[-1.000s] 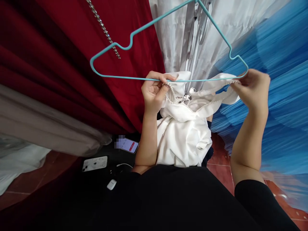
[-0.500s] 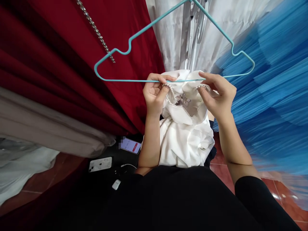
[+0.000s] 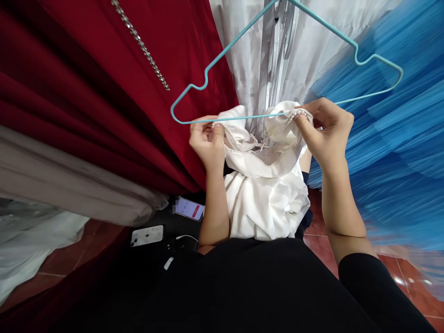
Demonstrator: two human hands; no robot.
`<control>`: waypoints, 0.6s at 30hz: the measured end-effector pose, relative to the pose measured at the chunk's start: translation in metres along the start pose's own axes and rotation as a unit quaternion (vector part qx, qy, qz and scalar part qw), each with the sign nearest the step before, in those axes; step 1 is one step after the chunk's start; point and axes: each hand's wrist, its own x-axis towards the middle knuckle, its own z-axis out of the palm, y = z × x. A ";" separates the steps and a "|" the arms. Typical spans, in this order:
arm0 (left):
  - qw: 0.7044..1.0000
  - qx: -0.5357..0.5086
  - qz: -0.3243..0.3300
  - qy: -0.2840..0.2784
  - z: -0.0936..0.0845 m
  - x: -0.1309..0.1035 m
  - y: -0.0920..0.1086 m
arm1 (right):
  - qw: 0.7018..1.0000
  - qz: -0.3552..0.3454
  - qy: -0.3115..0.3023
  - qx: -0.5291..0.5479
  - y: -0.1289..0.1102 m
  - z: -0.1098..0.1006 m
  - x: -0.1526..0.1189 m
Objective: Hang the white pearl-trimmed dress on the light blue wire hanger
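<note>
A white garment (image 3: 267, 208) with a pearl-beaded neckline (image 3: 268, 164) lies bunched on my lap, its collar opening spread toward me. My left hand (image 3: 210, 143) is closed in a pinch on the left side of the beaded edge, against the lower bar of a light blue hanger (image 3: 256, 117). On the other side, my right hand (image 3: 328, 132) pinches the right part of the beaded edge, also at the bar. The hanger stands upright above the garment, its hook out of frame. Some fingertips of both hands are hidden behind the cloth.
Red drapery (image 3: 194, 92) hangs at left, with a silvery chain (image 3: 142, 48) before it. Blue tulle (image 3: 388, 152) fills the right. A metal stand (image 3: 268, 60) rises ahead. Two phones, one lit (image 3: 189, 209) and one pale (image 3: 147, 236), lie on a dark surface.
My hands have moved apart, widening the garment's neckline between them. The hanger has shifted to the right, and more of the beaded edge now shows at my right hand.
</note>
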 end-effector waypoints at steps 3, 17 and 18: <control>0.998 0.029 -0.002 0.059 -0.026 0.017 -0.006 | 1.000 0.005 -0.002 -0.001 -0.001 0.000 0.001; 0.995 0.042 0.084 -0.019 -0.033 0.096 0.092 | 1.000 0.012 0.011 0.011 -0.012 0.001 0.000; 0.994 0.053 0.090 -0.037 -0.024 0.100 0.094 | 1.000 0.015 0.010 0.011 -0.013 0.002 0.000</control>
